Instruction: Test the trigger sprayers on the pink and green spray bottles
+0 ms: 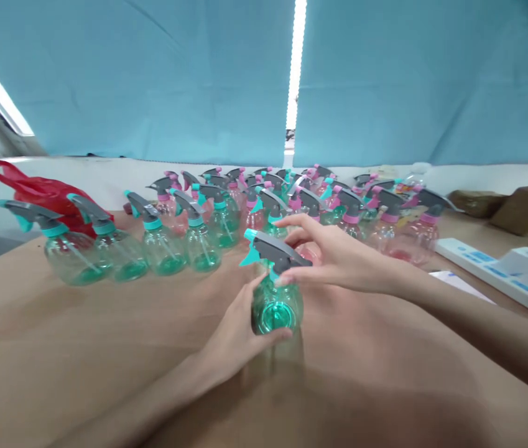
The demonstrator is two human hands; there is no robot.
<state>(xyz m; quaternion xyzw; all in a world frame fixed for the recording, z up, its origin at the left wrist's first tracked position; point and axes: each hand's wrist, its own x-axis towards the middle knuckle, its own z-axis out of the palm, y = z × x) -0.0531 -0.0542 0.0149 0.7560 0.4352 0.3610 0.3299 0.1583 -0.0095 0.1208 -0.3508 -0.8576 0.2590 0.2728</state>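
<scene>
A green spray bottle (277, 309) with a grey and teal spray head (275, 252) is at the middle of the table. My left hand (245, 330) is wrapped round the left side of its clear body, with the thumb across the front. At the spray head's right, my right hand (324, 252) grips the neck area between thumb and fingers. The nozzle points to the left. Whether the head is fully seated on the neck is hard to tell, as fingers cover part of it.
Several green spray bottles (163, 249) stand in a row at the left, pink ones (415, 239) and more behind. A red bag (58, 196) lies at far left. A white power strip (492, 270) is at the right, near brown packages (527, 208).
</scene>
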